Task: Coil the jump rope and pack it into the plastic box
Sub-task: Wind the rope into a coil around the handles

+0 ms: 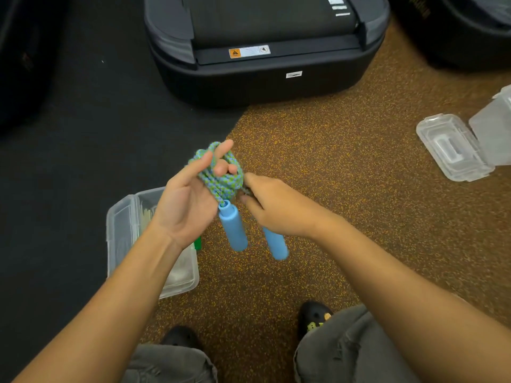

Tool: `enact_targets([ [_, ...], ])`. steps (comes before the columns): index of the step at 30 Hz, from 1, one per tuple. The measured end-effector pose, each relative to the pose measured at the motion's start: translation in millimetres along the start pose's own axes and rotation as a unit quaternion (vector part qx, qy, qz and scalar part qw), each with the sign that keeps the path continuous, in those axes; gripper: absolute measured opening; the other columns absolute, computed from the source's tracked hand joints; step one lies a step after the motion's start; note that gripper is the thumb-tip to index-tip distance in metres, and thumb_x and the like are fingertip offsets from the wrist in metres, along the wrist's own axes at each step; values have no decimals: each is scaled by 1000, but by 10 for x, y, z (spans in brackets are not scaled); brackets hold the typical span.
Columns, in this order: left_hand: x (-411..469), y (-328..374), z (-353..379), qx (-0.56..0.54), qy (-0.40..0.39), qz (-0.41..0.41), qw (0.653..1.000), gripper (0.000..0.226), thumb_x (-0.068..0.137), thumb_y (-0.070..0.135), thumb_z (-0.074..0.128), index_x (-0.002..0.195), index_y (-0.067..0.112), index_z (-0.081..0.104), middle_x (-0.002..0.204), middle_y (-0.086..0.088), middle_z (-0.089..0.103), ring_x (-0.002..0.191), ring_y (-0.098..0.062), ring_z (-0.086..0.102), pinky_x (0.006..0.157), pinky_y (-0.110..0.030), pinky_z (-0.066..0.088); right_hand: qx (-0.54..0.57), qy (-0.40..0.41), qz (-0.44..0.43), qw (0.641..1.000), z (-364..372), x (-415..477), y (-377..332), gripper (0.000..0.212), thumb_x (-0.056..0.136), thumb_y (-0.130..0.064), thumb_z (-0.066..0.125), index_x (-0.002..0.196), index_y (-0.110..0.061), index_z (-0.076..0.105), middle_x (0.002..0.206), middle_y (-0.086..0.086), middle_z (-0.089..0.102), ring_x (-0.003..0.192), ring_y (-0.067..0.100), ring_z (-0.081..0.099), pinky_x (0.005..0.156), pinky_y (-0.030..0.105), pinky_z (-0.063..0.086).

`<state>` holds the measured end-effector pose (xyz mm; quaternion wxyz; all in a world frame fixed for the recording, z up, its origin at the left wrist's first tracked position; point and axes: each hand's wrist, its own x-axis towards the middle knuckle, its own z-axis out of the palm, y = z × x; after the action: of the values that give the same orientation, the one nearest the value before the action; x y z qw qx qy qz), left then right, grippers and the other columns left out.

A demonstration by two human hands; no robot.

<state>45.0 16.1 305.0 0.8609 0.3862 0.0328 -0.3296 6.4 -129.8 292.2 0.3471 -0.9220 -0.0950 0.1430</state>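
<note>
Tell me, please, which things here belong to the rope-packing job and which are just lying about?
Job: blue-green braided jump rope with blue handles; left hand; right hand; clear plastic box.
Lying about: black treadmill; small clear plastic case.

the left hand (pixel 188 205) and its arm hang right over the open plastic box (pixel 124 239), so the way straight down into it is partly blocked. the speckled floor (pixel 345 194) between the hands and the small clear case (pixel 453 150) is bare and wide. the big black machine (pixel 262 51) shuts off the far side. two knees and black shoes (pixel 315 316) crowd the near side.
</note>
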Motion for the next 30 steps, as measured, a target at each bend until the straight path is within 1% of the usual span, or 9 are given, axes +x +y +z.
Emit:
enact_targets([
  [4,44,9,-41,19,63,38,997,41,83,19,46,122,8,43,71,3,55,82,-12,61,80,-24,52,-52,1,-9,999,32,-14,10,13,94,-21,44,98,-11,51,95,7,48,101,31,52,91,43,41],
  [8,39,-42,18,66,84,34,994,18,87,26,43,89,14,56,65,3,61,83,-15,54,80,-28,44,-54,10,-1,998,25,-34,-36,26,91,-10,45,116,-4,50,111,14,47,107,29,50,90,34,35],
  [11,36,-96,38,139,95,23,986,43,95,32,36,68,20,68,71,1,56,78,-13,52,79,-30,39,-44,7,-4,999,48,-43,-72,27,89,-8,48,115,-3,52,110,13,44,102,32,53,89,42,42],
  [15,45,-178,0,298,68,-10,952,35,83,47,45,82,16,60,83,-4,59,83,-13,59,90,-33,41,-59,46,-16,997,38,-51,-89,25,87,-7,49,110,-4,56,109,13,46,96,34,56,86,48,45],
  [17,55,-212,-37,362,49,-27,930,36,82,53,44,84,25,67,94,2,68,99,-10,63,105,-37,39,-67,86,-31,994,18,-59,-104,22,85,-5,50,105,-5,58,107,15,47,94,34,55,80,49,48],
  [20,43,-195,-55,411,13,-56,910,36,80,65,42,92,44,69,107,10,70,113,-3,58,110,-39,34,-71,121,-60,988,8,-66,-116,17,79,-2,54,96,-3,60,105,17,47,92,33,54,74,49,49],
  [26,-6,-18,-111,490,-51,-103,864,59,72,79,34,96,38,69,107,10,71,107,-2,61,103,-31,39,-55,77,-117,989,-105,-59,-56,20,76,-13,68,94,-7,61,101,10,50,88,27,55,77,50,50],
  [28,-4,17,-159,531,-72,-118,836,76,61,85,43,96,23,68,96,-1,70,94,-17,62,95,-33,41,-48,62,-123,989,-147,-55,-42,21,76,-17,69,94,-10,62,98,5,52,89,22,55,82,47,48],
  [30,-15,25,-175,560,-103,-129,812,75,58,78,60,97,14,64,84,-6,53,79,-20,48,78,-37,37,-48,46,-123,990,-178,-52,-35,19,76,-17,66,95,-14,62,95,-1,53,89,18,55,86,41,45],
])
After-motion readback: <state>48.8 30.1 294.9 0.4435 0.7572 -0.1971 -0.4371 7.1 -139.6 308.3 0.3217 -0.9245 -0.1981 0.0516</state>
